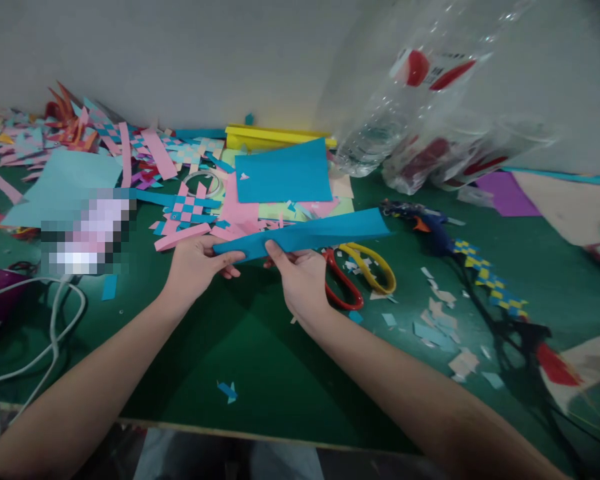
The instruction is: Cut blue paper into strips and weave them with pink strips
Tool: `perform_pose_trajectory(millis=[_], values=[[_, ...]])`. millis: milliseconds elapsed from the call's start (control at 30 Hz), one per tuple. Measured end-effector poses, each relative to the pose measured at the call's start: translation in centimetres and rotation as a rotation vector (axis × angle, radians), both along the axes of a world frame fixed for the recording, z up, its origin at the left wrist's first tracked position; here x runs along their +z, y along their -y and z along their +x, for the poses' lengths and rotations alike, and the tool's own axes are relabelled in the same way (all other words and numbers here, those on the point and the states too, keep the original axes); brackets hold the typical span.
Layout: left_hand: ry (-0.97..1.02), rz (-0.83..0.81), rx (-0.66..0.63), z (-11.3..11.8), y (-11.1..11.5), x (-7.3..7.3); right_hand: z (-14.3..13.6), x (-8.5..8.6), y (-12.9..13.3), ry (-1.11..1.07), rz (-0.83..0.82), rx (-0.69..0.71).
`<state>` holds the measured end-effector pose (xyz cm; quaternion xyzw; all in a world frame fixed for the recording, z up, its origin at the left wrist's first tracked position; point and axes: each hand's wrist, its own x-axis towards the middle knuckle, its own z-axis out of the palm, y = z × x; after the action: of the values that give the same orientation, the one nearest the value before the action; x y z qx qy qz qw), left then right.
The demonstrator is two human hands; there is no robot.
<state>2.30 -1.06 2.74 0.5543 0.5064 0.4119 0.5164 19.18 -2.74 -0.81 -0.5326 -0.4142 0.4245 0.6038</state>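
A long blue paper strip (325, 231), which looks folded lengthwise, is held level above the table between both hands. My left hand (194, 265) pinches its left end, thumb on top. Nearer its middle, my right hand (303, 277) grips the lower edge with the thumb pressed on the paper. The strip's right end sticks out free. Just right of my right hand lie scissors with one red and one yellow handle (370, 267); their blades are hidden. Behind the strip rest a blue paper sheet (283, 173) and a woven pink-and-blue paper piece (185, 210).
Paper scraps (35, 143) pile up at the back left, near a pale blue sheet (75, 173) and a blurred-out device with a white cable (55, 320). Clear plastic bottles (375, 133) stand at the back right. Small cuttings (440, 320) litter the right side.
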Motion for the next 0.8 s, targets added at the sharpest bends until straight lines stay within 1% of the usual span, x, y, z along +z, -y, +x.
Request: perform_pose_trajectory(millis=[100,200,267,367,500,600,700,733,800], values=[[0.059,-0.021,0.01,-0.1,-0.1,-0.2,-0.1,0.2,-0.2,-0.077,0.003,0.003],[0.143,-0.044,0.075,-0.2,-0.3,-0.5,0.0,0.2,-0.4,-0.16,0.006,0.006],[0.156,-0.049,0.12,-0.2,-0.4,-0.5,0.1,0.2,-0.5,-0.184,0.01,0.006],[0.134,-0.028,0.153,-0.1,-0.4,-0.4,0.2,0.3,-0.4,-0.143,0.027,0.013],[0.107,0.069,0.212,-0.2,-0.6,-0.5,0.0,0.7,0.0,-0.057,0.07,-0.007],[0.142,0.135,0.265,-0.2,-0.8,-0.7,-0.2,0.9,0.3,-0.048,0.04,0.009],[0.261,0.154,0.231,0.0,-0.7,-0.8,-0.3,0.9,0.5,-0.053,0.021,0.039],[0.304,0.131,0.202,0.2,-0.6,-0.8,-0.4,0.9,0.5,-0.06,0.033,0.038],[0.353,0.071,0.1,0.7,-0.2,-0.9,-0.4,0.8,0.5,-0.074,0.064,0.039]])
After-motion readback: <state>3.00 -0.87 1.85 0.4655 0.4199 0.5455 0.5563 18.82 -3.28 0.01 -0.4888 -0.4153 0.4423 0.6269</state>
